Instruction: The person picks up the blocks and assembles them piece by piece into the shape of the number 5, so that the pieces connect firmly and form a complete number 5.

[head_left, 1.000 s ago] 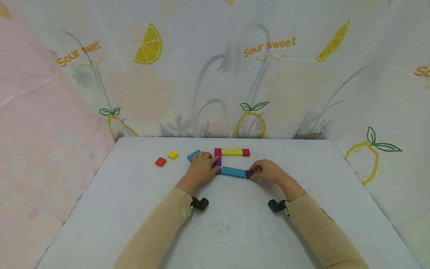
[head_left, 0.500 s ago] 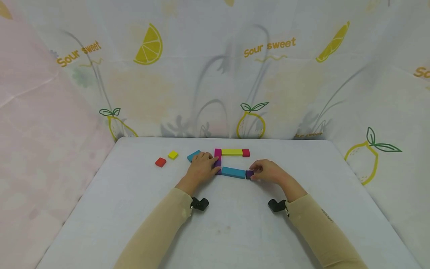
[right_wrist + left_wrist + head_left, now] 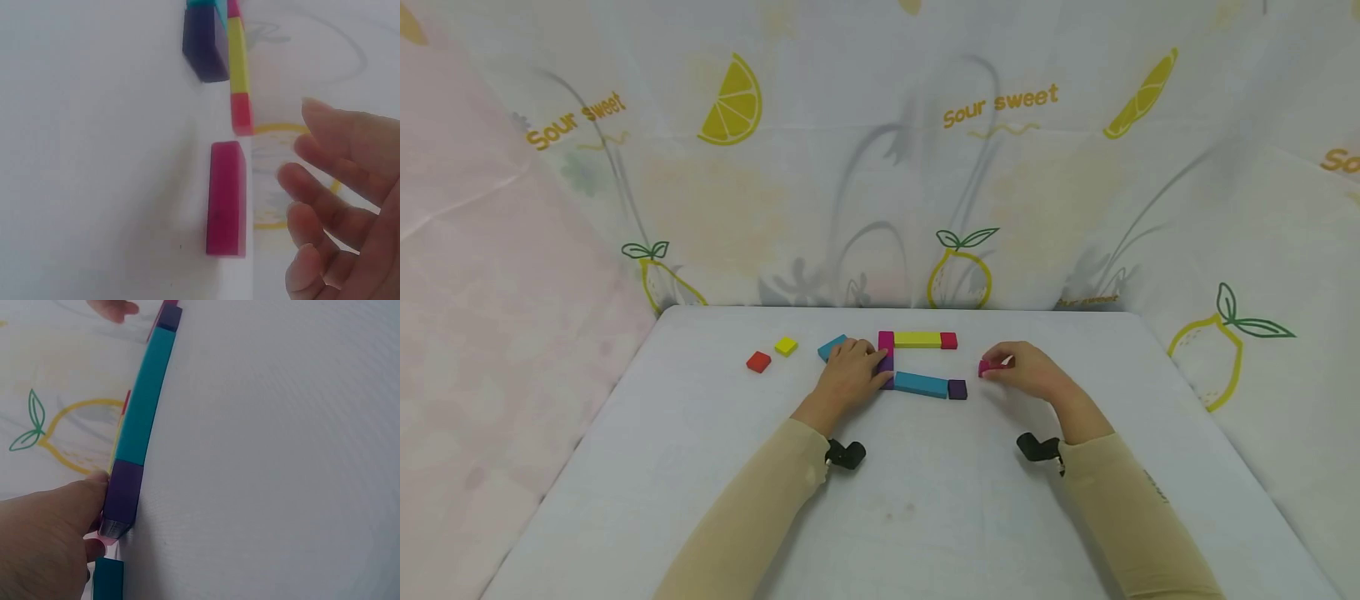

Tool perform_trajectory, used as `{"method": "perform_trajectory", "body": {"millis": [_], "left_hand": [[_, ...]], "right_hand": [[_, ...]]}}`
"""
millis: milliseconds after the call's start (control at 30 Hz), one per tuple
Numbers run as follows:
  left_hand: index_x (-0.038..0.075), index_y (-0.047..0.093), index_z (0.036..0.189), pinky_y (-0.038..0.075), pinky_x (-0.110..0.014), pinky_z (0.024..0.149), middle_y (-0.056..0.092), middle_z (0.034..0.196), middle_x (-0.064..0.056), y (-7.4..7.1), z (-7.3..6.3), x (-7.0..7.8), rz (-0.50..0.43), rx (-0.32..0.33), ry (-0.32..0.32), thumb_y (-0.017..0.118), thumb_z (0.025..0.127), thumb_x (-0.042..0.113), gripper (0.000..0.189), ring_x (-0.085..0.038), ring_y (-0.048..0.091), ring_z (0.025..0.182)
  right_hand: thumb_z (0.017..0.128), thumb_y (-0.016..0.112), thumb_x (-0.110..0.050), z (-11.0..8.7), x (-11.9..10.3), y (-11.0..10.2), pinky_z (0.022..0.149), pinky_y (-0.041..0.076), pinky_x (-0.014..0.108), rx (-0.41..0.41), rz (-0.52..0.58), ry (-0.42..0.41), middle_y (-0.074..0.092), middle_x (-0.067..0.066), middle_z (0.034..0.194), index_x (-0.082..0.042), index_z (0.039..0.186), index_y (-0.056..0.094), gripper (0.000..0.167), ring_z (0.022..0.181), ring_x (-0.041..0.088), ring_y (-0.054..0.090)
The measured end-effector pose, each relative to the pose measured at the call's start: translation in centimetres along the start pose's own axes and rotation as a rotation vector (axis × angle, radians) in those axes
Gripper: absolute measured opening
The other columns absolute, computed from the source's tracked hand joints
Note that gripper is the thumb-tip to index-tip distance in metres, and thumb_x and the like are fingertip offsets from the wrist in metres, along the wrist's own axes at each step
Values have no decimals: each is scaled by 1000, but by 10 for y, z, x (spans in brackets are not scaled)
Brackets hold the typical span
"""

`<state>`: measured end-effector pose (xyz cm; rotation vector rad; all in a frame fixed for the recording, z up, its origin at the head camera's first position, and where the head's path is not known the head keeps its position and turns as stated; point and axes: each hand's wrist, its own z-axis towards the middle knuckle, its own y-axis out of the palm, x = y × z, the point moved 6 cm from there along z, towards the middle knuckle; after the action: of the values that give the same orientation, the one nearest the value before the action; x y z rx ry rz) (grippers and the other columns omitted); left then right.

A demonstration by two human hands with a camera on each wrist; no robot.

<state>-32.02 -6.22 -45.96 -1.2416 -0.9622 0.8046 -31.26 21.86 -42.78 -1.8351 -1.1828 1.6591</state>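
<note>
My left hand (image 3: 850, 373) touches a column of a magenta block (image 3: 886, 338) and a purple block (image 3: 123, 492) with thumb and fingertip. Under its far side a teal block (image 3: 831, 347) is partly covered. From the column's near end a long teal block (image 3: 921, 384) runs right at a slight slant, ending at a small dark purple block (image 3: 957, 389). From its far end runs a yellow block (image 3: 917, 340), tipped by a red one (image 3: 949, 341). My right hand (image 3: 1028, 368) hovers around a loose magenta block (image 3: 226, 199); the right wrist view shows its fingers apart from it.
On the white table (image 3: 880, 500), left of the left hand, lie a red square block (image 3: 758, 362) and a yellow square block (image 3: 786, 346). A lemon-print cloth (image 3: 820, 167) hangs behind the table's far edge.
My right hand has let go of the small dark purple block and moved right and slightly away, to the loose magenta block, which now shows. The left hand has stayed in place.
</note>
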Motion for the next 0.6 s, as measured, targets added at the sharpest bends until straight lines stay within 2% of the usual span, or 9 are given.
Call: {"method": "perform_trajectory", "body": {"millis": [367,600], "left_hand": [[18,54,146,33,-48,109,55,127,-7,0,1,0,6,-3,8,54,101,48,54,-28,44,124],[18,54,146,33,-47,108,55,126,-6,0,0,0,3,-8,0,54,101,48,54,-27,43,123]], "right_hand": [[94,71,-19,7,25,-5,83,49,41,33,-34,13,60,19,121,-2,123,66,34,102,32,55],[93,71,-15,11,32,-3,81,49,41,26,-41,38,63,17,116,-1,120,66,31,97,30,56]]}}
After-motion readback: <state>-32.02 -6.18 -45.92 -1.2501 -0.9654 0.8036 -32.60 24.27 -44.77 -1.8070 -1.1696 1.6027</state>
